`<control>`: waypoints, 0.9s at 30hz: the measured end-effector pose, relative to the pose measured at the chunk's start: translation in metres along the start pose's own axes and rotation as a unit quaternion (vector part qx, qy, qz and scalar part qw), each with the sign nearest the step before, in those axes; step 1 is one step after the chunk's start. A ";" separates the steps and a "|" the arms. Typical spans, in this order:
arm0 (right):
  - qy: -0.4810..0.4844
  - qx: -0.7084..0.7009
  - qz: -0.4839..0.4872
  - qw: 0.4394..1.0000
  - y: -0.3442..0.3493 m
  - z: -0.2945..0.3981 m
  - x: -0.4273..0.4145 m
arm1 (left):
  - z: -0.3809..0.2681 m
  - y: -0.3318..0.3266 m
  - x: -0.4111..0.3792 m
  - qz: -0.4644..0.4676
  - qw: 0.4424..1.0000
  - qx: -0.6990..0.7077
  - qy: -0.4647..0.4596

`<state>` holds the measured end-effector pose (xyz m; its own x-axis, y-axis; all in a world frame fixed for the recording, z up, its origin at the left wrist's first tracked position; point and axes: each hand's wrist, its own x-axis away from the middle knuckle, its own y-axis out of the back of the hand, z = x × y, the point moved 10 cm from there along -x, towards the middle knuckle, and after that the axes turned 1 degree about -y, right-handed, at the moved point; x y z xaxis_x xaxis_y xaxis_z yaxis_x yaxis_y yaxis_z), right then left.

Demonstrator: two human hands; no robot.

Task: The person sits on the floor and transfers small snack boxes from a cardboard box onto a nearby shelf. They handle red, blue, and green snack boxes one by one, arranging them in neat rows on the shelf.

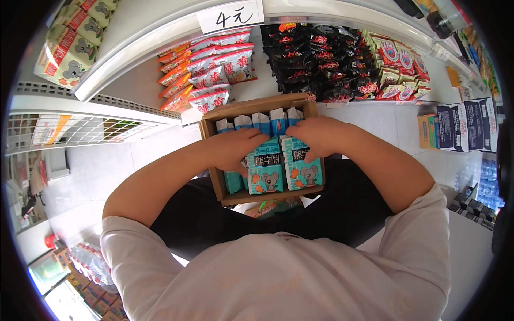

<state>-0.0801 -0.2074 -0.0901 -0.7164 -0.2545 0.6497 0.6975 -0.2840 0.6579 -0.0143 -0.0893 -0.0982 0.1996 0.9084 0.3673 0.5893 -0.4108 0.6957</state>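
In front of me is an open cardboard box (216, 182) of teal biscuit packets printed with a grey koala. My left hand (233, 149) grips the left front packet (266, 170), its fingers over the top and its thumb along the left edge. My right hand (321, 136) holds the right front packet (303, 172) with fingers behind its upper edge and thumb across the front. Both packets lean face up over the box's near part. Behind them stands a row of blue-and-white packets (262, 123), partly hidden by my hands.
Past the box, a low white shelf (257, 89) carries silver-and-red snack bags (223, 68), black bags (317, 60) and green-and-red bags (397, 60). A shelf edge with a price card (231, 16) overhangs them. Wire mesh (72, 130) is at left; dark cartons (466, 124) are at right.
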 end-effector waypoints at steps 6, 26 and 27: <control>-0.011 0.008 0.021 1.000 -0.007 -0.001 -0.004 | -0.003 -0.009 -0.005 -0.047 0.998 -0.039 -0.033; -0.012 -0.004 -0.018 1.000 0.005 -0.003 0.009 | -0.046 0.126 0.054 -0.339 0.931 -0.134 -0.019; -0.012 0.003 -0.011 1.000 0.005 -0.002 0.008 | -0.056 0.144 0.070 -0.399 0.904 -0.151 -0.025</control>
<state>-0.0829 -0.2128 -0.0825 -0.7303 -0.2258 0.6447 0.6824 -0.2843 0.6735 0.0404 -0.0891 0.0623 -0.1539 0.9243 -0.3492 0.3218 0.3811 0.8667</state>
